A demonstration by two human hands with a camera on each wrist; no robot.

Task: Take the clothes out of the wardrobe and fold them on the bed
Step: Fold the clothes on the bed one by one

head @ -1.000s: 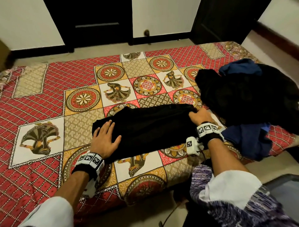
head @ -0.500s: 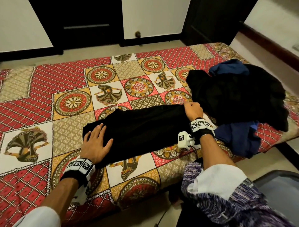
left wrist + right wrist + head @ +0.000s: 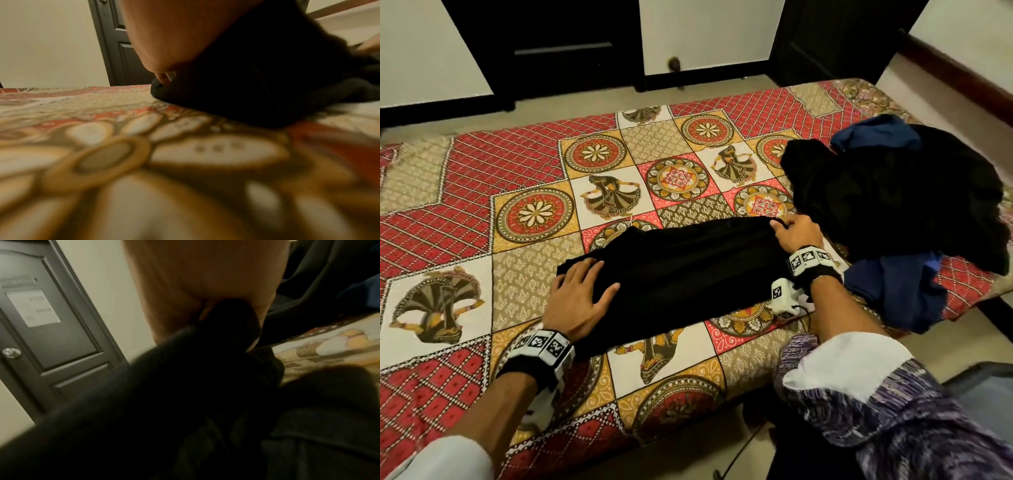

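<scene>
A: Two hands on the black garment [image 3: 688, 267], mid-bed [image 3: 517, 171]?
B: Yes. Left hand [image 3: 578, 301] lies flat, fingers spread, at its nine o'clock end; right hand [image 3: 796, 233] pinches its three o'clock edge. Unfolded pile [image 3: 893, 192] beyond.

In the left wrist view the bed cover [image 3: 144, 170] is one big blur up close, and the left hand [image 3: 170, 35] is cut off at the top, with only a bit of one finger showing. In the right wrist view the black cloth [image 3: 164, 410] is so dark and fuzzy that its folds cannot be made out, and it hides the fingers of the right hand [image 3: 205, 280]. In the head view the pile of clothes [image 3: 893, 205] is too dark to tell how many pieces are in it.
</scene>
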